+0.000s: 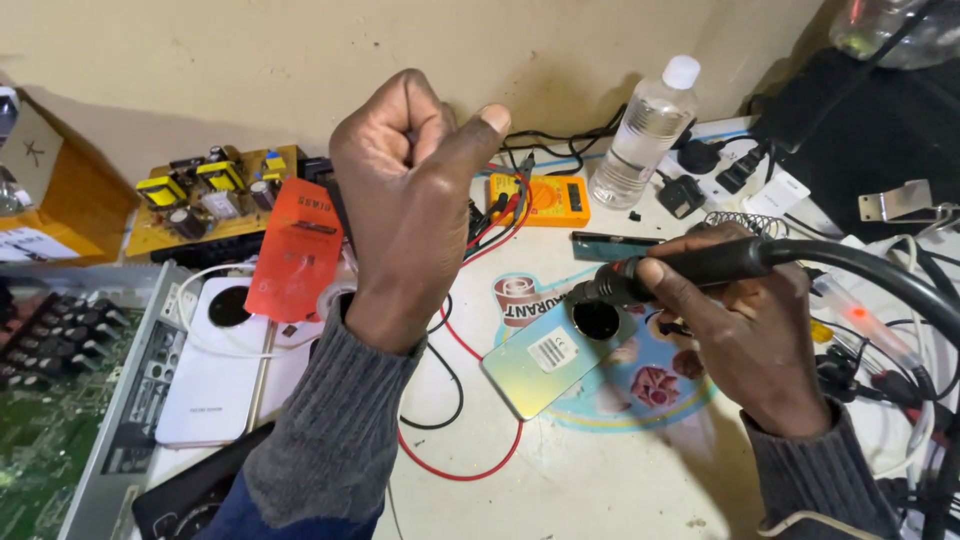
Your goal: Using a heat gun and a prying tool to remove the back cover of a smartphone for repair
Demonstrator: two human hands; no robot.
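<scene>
Two hands: left hand (405, 195) raised above the desk (600, 470), right hand (745, 335) low at the right
Left fingers: curled into a loose fist, thumb out, nothing seen held
Right fingers: wrapped tight around a black hot-air handle (690, 268), nozzle end pointing left
Handle position: over the top edge of a pale green phone back (550, 358), just above its round camera hole; cannot tell if touching
Hose: one thick black hose (880, 275) running from the handle off the right edge
Phones: two counted, the green one at centre, one white phone (215, 370) at left, well apart
Multimeters: one, yellow (545, 198), at the back, red and black leads (455, 420) looping forward across the desk
Bottles: one clear plastic bottle (645, 135), upright, beside the meter
Circuit boards: one tan board with yellow transformers (205, 195) back left, one green board (45, 440) at the left edge
Orange card: one (297, 250), between board and white phone
Open room: bare desk in front of the green phone, toward the near edge; right side crowded with cables and plugs
</scene>
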